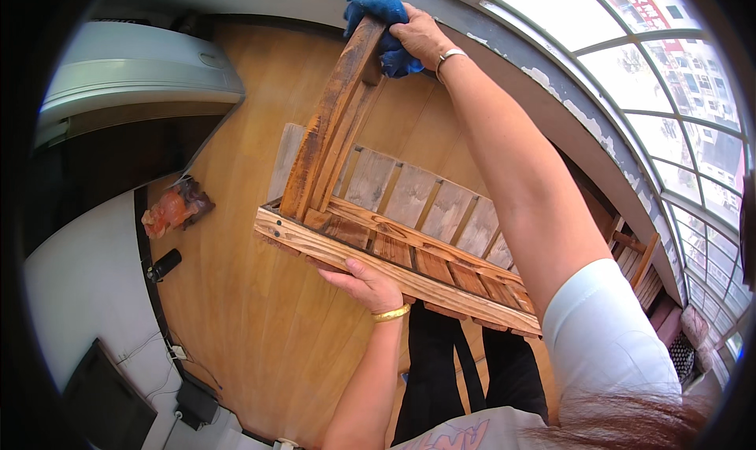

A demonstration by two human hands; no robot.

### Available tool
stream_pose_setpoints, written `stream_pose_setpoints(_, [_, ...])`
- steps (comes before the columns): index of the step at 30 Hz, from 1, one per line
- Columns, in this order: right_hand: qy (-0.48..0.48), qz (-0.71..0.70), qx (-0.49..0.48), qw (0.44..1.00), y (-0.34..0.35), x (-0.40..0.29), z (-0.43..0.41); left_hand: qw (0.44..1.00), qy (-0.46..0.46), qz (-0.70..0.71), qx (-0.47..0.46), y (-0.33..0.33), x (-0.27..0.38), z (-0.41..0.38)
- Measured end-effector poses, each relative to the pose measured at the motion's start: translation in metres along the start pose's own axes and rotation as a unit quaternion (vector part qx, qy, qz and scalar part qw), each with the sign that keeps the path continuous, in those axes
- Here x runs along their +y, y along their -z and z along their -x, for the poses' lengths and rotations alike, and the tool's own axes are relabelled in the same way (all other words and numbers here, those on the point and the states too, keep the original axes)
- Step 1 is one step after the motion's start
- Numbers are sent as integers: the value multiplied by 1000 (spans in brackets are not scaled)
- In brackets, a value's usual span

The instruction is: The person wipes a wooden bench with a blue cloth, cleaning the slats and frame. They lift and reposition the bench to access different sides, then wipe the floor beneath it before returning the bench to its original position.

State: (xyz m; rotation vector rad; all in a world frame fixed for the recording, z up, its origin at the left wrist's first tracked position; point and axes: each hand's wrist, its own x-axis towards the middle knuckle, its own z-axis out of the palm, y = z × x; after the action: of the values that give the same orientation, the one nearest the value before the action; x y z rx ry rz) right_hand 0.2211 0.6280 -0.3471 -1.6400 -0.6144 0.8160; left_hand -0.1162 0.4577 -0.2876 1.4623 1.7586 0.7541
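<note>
A slatted wooden bench or rack (401, 267) is held tilted in front of me, with two wooden legs (333, 113) rising from its far left end. My left hand (369, 287), with a gold-coloured bangle at the wrist, supports the side rail from below, fingers partly hidden beneath it. At the top of the legs, my right hand (420, 33) grips a blue cloth (378, 7) draped over the leg's end. A silver-coloured bangle circles that wrist. Behind the piece, a second slatted wooden surface (416, 193), greyer and worn, shows low down.
Plastic bags (171, 211) and a black bottle (164, 265) lie on the wooden floor (236, 308) at left. A grey-white cabinet or appliance (142, 66) stands upper left. Windows and a peeling ledge (555, 90) curve along the right, near another slatted wooden piece (644, 267).
</note>
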Motion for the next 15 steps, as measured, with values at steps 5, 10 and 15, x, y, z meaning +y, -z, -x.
stream_pose_setpoints(5, [-131,68,-58,987,-5,39,56,1000,19,12,-2,-1,13,-1])
stream_pose_setpoints(10, [-132,497,-394,762,34,75,116,1000,8,-29,0,-1,12,-1])
stream_pose_setpoints(15, [-23,293,39,955,36,81,88,1000,-1,13,-3,1,11,-1])
